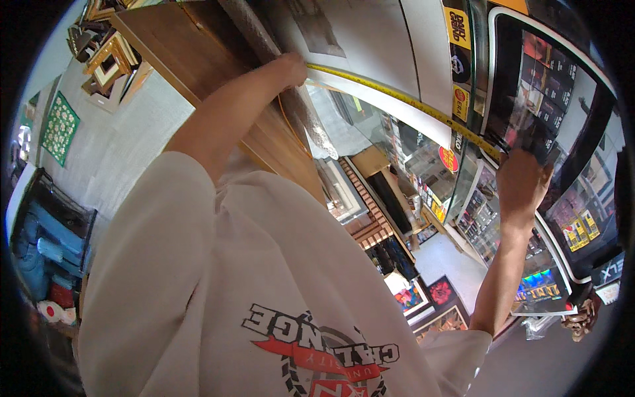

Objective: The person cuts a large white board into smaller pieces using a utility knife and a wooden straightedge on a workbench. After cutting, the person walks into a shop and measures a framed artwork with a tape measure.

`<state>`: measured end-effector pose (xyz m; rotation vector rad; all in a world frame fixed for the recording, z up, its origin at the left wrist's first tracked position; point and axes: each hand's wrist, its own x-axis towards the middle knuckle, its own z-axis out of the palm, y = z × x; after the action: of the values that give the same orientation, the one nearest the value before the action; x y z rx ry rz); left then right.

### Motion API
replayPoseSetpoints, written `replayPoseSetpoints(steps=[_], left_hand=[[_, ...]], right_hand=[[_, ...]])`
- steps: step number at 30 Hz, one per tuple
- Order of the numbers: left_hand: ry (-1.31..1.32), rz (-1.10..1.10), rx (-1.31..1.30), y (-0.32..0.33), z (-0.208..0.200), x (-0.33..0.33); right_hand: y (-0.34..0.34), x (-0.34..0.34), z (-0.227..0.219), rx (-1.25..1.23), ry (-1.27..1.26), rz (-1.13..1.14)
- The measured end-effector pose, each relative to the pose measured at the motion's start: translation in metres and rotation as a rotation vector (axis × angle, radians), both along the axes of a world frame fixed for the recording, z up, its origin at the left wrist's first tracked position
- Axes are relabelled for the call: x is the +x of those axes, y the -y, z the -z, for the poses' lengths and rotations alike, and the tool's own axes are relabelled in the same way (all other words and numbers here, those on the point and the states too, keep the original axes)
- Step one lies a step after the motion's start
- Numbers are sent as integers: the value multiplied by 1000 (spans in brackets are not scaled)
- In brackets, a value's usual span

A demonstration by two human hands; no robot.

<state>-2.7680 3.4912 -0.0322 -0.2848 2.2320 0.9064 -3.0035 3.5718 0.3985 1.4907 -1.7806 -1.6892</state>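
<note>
A yellow tape measure [397, 99] is stretched out between my two hands, its blade slanting down from left to right. My left hand [290, 70] is closed on the blade's left end, beside the edge of a brown wooden panel. At the other end my right hand [522, 180] is closed around the tape, in front of a white-framed glass display case [582, 59]. A dark shape by its fingers may be the tape's case, but I cannot tell. The blade runs along the lower edge of a large white panel [377, 40].
The brown wooden panel [178, 49] stands at upper left. Below the tape are glass shelves with packages [413, 155] and stacked picture frames [340, 192]. Frames [109, 66] and a green floral mat [61, 128] lie at far left, above a bin of blue items [56, 245].
</note>
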Motion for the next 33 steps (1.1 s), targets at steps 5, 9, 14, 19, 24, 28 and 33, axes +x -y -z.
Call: replayPoseSetpoints(steps=[5,9,14,19,24,28,33], left_hand=[[-148,140,-133,-2,1,12],[-21,54,-31,-1,-4,15],[-50,184,-123,-6,7,18],[-132,256,-64,-3,25,31],[-36,395,-80,6,11,24],[-43,533,-140,11,-1,7],[-64,563,-189,18,-16,-12]], right_hand=[[-22,24,7,-101,81,-159],[-51,22,4,-189,148,-111],[-112,1,1,-265,184,41],[-196,-17,8,-275,110,285],[-275,-29,12,-355,129,373],[-327,-28,3,-408,57,305],[-393,-27,-20,-448,60,535]])
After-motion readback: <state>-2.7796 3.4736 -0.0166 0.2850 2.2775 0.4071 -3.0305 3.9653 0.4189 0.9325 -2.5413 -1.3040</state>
